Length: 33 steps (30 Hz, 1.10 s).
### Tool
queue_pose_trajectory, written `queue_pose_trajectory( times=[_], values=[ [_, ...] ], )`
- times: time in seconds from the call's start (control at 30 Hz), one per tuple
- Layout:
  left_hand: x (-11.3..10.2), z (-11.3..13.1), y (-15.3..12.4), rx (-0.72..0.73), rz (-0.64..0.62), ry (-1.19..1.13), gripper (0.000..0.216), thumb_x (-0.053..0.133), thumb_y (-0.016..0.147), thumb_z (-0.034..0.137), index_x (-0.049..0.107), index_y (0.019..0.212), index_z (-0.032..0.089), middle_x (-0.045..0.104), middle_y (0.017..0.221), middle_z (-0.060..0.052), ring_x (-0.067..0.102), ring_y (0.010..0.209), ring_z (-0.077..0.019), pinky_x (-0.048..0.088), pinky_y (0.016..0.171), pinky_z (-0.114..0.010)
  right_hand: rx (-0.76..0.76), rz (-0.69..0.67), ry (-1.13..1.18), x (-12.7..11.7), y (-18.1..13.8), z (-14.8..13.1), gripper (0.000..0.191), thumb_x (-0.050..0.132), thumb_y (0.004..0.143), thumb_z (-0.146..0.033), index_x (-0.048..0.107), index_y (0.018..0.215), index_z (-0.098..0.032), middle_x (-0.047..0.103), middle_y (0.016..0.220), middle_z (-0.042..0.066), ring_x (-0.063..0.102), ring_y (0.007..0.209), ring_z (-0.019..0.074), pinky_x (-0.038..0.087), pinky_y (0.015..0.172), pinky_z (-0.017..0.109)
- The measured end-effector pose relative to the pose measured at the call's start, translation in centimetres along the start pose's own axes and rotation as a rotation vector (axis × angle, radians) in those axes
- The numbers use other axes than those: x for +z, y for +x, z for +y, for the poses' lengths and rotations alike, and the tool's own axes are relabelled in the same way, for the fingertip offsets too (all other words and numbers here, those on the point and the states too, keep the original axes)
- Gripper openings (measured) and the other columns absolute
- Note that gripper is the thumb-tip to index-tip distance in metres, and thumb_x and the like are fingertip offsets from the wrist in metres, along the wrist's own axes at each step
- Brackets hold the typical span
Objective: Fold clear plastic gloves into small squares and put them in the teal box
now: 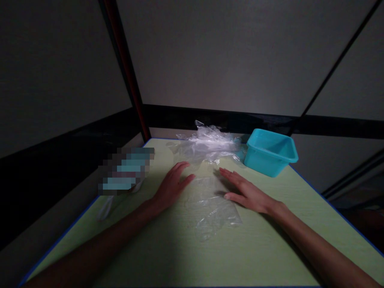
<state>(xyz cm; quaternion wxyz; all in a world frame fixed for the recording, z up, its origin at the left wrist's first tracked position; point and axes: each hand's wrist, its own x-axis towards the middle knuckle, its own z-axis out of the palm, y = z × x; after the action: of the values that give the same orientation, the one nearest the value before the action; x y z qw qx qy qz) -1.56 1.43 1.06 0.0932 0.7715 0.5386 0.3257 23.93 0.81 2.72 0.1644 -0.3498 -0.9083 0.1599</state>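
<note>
A clear plastic glove or bag (210,206) lies flat on the pale green table (255,248) between my hands. My left hand (172,184) rests palm down on the table, fingers stretched out, at the sheet's left edge. My right hand (244,190) also lies flat with straight fingers, touching the sheet's upper right edge. Neither hand holds anything. Beyond my fingertips sits a crumpled pile of clear plastic (207,144).
A turquoise plastic tub (270,152) stands at the back right of the table. A blurred-out object (126,170) with a white loop lies at the left edge. Dim walls and a dark rail close in behind the table.
</note>
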Motion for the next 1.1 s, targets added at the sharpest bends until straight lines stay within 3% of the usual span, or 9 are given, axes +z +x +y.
queue_pose_trajectory(
  times=[0.2,0.43,0.67,0.87,1.1],
  values=[
    [1.0,4.0,-1.8,0.294,-0.294,0.119,0.057,0.039,0.084,0.044,0.030,0.129,0.010,0.027,0.138,-0.014,0.022,0.128,-0.0212,0.018,0.105,-0.037,-0.040,-0.080,-0.200,2.0,0.7,-1.8,0.074,0.032,0.083,-0.057,0.019,0.136,-0.006,0.018,0.140,0.018,0.015,0.129,0.0242,0.015,0.105,0.044],
    [1.4,3.8,-2.2,0.329,-0.424,0.262,0.068,0.031,0.085,0.052,0.025,0.131,0.003,0.020,0.139,-0.019,0.013,0.130,-0.0228,0.017,0.105,-0.036,0.001,-0.134,-0.270,2.5,0.7,-2.1,0.078,0.028,0.082,-0.060,0.017,0.136,-0.004,0.013,0.140,0.019,0.010,0.130,0.0239,0.012,0.106,0.042],
    [1.0,3.5,-2.2,0.356,-0.470,0.359,0.066,0.026,0.087,0.051,0.023,0.132,0.002,0.016,0.140,-0.018,0.011,0.130,-0.0232,0.014,0.105,-0.036,0.040,-0.150,-0.327,2.5,0.6,-2.1,0.080,0.022,0.081,-0.063,0.017,0.136,-0.005,0.011,0.141,0.016,0.009,0.130,0.0251,0.014,0.105,0.043],
    [0.4,1.7,-2.0,0.341,-0.473,0.343,0.063,0.025,0.088,0.049,0.022,0.134,0.006,0.015,0.141,-0.014,0.010,0.130,-0.0209,0.013,0.105,-0.035,0.050,-0.145,-0.338,2.5,0.5,-2.2,0.081,0.020,0.080,-0.065,0.017,0.136,-0.006,0.011,0.141,0.016,0.009,0.130,0.0260,0.015,0.105,0.043],
    [-0.4,-0.4,-0.7,0.123,-0.381,0.163,0.059,0.020,0.089,0.041,0.020,0.134,0.002,0.020,0.140,-0.015,0.019,0.129,-0.0202,0.017,0.104,-0.037,0.051,-0.112,-0.329,2.7,0.3,-1.8,0.080,0.022,0.081,-0.064,0.015,0.137,-0.007,0.012,0.141,0.015,0.010,0.130,0.0256,0.016,0.105,0.043]
  ],
)
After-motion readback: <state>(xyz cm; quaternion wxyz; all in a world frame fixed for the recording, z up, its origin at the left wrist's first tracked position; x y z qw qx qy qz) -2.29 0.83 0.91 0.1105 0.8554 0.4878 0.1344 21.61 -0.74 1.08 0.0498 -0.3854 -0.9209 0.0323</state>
